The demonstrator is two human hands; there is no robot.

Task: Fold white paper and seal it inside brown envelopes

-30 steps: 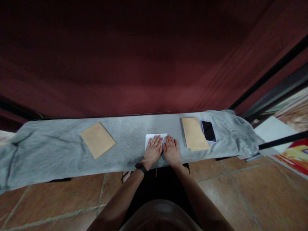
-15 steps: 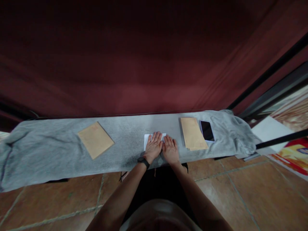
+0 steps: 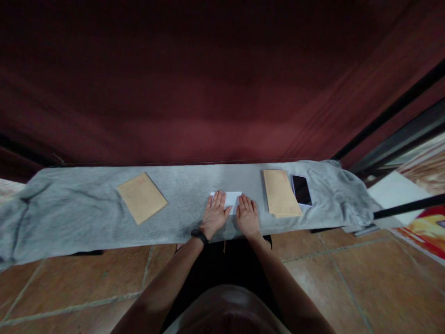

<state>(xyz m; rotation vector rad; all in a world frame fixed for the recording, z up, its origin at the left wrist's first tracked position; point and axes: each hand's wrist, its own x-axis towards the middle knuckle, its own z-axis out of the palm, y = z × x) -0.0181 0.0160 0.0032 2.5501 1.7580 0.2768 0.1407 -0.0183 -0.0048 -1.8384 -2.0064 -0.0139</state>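
Note:
A folded white paper lies on the grey cloth that covers a long narrow bench. My left hand rests flat on the paper's left part, fingers spread, a black band on its wrist. My right hand lies flat on the paper's right part, fingers together and pointing away from me. Most of the paper is hidden under both palms; only its far edge and a strip between the hands show.
A brown envelope lies to the left on the cloth. A stack of brown envelopes sits right of my hands, with a dark phone beside it. A dark red curtain hangs behind the bench. Tiled floor lies below.
My left hand has slid leftwards across the paper, away from my right hand, uncovering a strip of white between them. My right hand has stayed in place.

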